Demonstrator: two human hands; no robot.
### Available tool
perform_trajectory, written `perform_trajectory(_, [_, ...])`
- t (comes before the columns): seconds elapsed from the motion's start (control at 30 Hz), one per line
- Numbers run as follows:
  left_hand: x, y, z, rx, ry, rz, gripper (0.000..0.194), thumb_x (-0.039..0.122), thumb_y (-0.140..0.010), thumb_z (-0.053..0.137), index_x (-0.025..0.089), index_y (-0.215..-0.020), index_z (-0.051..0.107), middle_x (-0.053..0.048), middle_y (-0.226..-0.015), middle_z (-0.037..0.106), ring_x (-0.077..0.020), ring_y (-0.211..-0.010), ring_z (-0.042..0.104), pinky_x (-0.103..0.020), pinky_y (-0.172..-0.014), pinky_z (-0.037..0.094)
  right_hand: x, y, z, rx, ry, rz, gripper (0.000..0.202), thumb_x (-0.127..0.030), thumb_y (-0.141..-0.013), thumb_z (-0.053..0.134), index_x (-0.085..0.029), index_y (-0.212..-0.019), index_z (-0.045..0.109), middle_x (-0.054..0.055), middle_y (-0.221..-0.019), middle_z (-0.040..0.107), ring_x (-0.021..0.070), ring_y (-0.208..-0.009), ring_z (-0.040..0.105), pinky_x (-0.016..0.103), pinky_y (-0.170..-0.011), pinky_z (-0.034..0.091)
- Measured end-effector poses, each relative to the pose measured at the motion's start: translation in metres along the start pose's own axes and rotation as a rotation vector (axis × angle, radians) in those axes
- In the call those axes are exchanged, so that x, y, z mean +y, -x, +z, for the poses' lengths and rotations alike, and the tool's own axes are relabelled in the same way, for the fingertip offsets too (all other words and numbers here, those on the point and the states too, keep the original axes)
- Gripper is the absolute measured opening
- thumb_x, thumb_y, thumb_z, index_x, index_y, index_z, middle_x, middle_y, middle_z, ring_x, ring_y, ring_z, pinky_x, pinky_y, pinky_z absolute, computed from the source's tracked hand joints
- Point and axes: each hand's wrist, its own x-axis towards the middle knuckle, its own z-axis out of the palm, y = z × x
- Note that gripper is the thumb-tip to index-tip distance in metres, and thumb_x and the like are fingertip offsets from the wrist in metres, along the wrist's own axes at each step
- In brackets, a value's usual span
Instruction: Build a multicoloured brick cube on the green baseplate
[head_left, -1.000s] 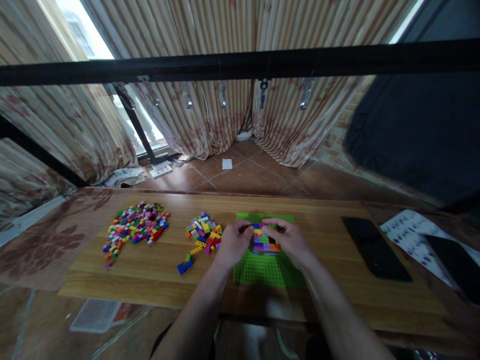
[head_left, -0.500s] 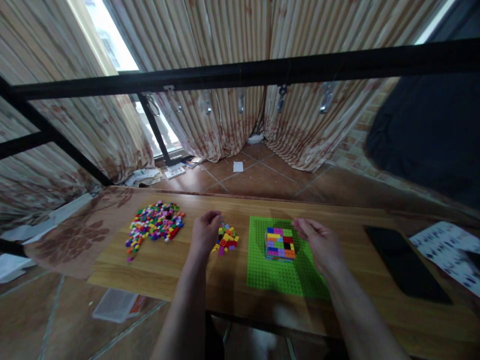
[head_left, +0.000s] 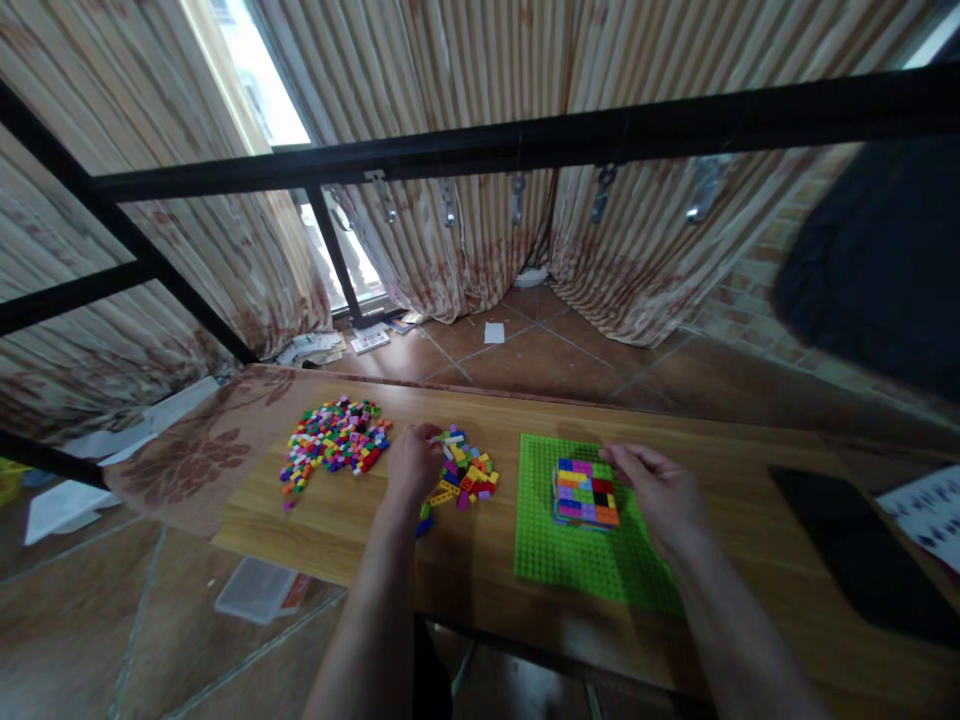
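Note:
On the green baseplate (head_left: 540,540) stands a square block of multicoloured bricks (head_left: 585,493). My right hand (head_left: 656,487) is over the plate's right side, thumb and fingertips pinched together beside the block's upper right corner; whatever is between them is too small to make out. My left hand (head_left: 415,462) is at the left edge of a small brick pile (head_left: 472,478), its fingers closed, with a small pale thing seeming to show at the fingertips. A larger heap of loose bricks (head_left: 337,437) lies farther left.
A black flat panel (head_left: 855,550) and a printed sheet (head_left: 926,510) lie at the right of the wooden table (head_left: 300,540). A dark metal bar (head_left: 480,150) with hanging clips crosses beyond it. A clear plastic box (head_left: 255,590) is on the floor.
The view has shifted left, so the scene sits farther right. My left hand has moved left relative to the small pile, uncovering more of it. My right hand stays near the block.

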Motion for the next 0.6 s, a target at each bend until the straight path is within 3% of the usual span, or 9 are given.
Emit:
perform_trajectory(0.23, [-0.003, -0.003, 0.004, -0.023, -0.101, 0.035, 0.035, 0.009, -0.074, 0.052, 0.016, -0.099, 0.074, -0.012, -0.095, 0.07, -0.0205, -0.085, 0.064, -0.028, -0.077, 0.046, -0.002, 0.001, 0.0, -0.026, 0.037, -0.008, 0.028, -0.047, -0.071, 0.069, -0.021, -0.081, 0.074, 0.006, -0.083, 0.075, 0.0232, -0.087, 0.067, 0.042, -0.091, 0.047])
perform_trajectory(0.37, [-0.009, 0.004, -0.011, -0.201, 0.004, 0.082, 0.031, 0.008, -0.068, 0.053, 0.016, -0.089, 0.075, -0.005, -0.076, 0.069, -0.0157, -0.069, 0.06, -0.024, -0.063, 0.042, -0.003, 0.001, 0.0, -0.018, 0.051, -0.021, 0.029, -0.048, -0.071, 0.069, -0.021, -0.081, 0.074, 0.006, -0.083, 0.075, 0.0235, -0.088, 0.066, 0.042, -0.09, 0.047])
perform_trajectory(0.47, [-0.015, 0.018, -0.024, -0.354, 0.06, 0.149, 0.016, 0.015, -0.064, 0.06, 0.016, -0.073, 0.073, -0.001, -0.066, 0.065, -0.0146, -0.063, 0.057, -0.022, -0.057, 0.037, -0.003, 0.001, 0.0, -0.023, 0.046, -0.023, 0.03, -0.049, -0.07, 0.07, -0.021, -0.081, 0.074, 0.006, -0.083, 0.075, 0.0233, -0.086, 0.067, 0.041, -0.088, 0.048])
perform_trajectory(0.6, [-0.016, 0.036, -0.034, -0.318, 0.008, 0.063, 0.007, 0.017, -0.056, 0.066, 0.019, -0.062, 0.069, 0.001, -0.057, 0.061, -0.0139, -0.056, 0.053, -0.023, -0.051, 0.031, -0.004, 0.002, 0.002, -0.012, 0.051, -0.034, 0.031, -0.05, -0.069, 0.071, -0.021, -0.079, 0.074, 0.006, -0.082, 0.075, 0.0233, -0.084, 0.068, 0.04, -0.086, 0.05])
